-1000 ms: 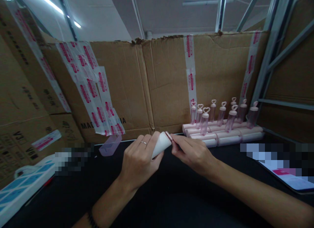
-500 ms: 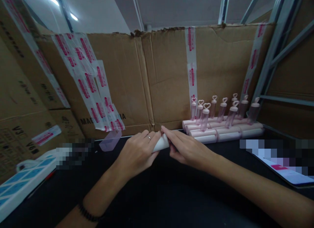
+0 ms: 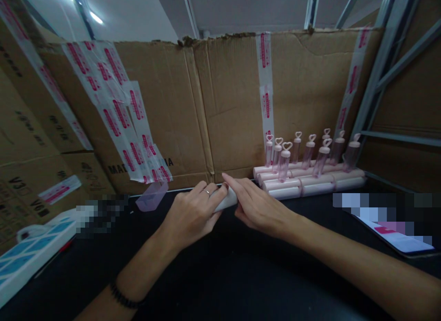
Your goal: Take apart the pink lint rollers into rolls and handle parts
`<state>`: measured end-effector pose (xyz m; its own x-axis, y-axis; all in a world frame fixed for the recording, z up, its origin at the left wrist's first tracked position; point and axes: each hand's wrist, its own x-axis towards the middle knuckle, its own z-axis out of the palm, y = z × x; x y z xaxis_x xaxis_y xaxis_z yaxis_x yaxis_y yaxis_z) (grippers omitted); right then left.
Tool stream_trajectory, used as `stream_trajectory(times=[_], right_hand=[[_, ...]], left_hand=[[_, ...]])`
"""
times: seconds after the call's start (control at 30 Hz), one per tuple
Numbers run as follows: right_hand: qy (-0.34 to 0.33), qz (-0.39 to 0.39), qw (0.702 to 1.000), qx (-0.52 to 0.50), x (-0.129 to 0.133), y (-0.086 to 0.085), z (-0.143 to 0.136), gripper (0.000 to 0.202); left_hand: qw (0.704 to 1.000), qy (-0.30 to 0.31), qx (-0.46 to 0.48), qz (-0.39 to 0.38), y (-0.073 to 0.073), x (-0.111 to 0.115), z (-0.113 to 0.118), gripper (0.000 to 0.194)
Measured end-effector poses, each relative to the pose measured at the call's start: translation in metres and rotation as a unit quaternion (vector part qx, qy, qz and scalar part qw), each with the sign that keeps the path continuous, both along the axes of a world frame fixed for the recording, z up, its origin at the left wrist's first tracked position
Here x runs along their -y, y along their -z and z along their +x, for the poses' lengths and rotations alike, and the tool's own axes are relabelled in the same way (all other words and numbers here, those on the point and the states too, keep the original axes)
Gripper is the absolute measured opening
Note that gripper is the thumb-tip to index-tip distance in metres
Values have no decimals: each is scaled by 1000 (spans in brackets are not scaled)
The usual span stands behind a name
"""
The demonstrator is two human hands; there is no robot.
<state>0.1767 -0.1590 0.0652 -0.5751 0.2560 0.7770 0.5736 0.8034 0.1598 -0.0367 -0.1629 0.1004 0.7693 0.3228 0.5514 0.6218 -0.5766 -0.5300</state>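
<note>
A white cylinder (image 3: 227, 200) lies between my two hands near the middle of the view, above the black table. My left hand (image 3: 195, 211) is wrapped round its left part, a ring on one finger. At its right end is my right hand (image 3: 260, 205), its fingers held together and pressed against the cylinder, with the fingertips reaching over toward my left fingers. Part of the cylinder is hidden under the fingers.
On the right, several clear tubes with heart-shaped tops (image 3: 284, 162) stand by lying pink cylinders (image 3: 317, 186). A phone (image 3: 396, 231) lies farther right. At left are a translucent tray (image 3: 151, 197) and a power strip (image 3: 37, 238). Cardboard (image 3: 234, 105) stands behind.
The view has shifted slightly. My right fingers have moved a little left over the cylinder's right end, covering more of it. My left hand still holds it.
</note>
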Motion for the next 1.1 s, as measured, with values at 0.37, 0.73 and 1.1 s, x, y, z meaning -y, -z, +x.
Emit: stream_trajectory(times=[0.37, 0.73, 1.1], right_hand=[[4, -10, 1000, 6, -1, 4, -1, 78], [0, -24, 1000, 19, -4, 6, 2, 77], [-66, -47, 995, -63, -10, 7, 4, 75]], left_hand=[[1000, 6, 18, -5, 3, 0, 2, 39], [999, -5, 41, -34, 12, -2, 3, 40], [994, 23, 73, -78, 12, -11, -12, 57]])
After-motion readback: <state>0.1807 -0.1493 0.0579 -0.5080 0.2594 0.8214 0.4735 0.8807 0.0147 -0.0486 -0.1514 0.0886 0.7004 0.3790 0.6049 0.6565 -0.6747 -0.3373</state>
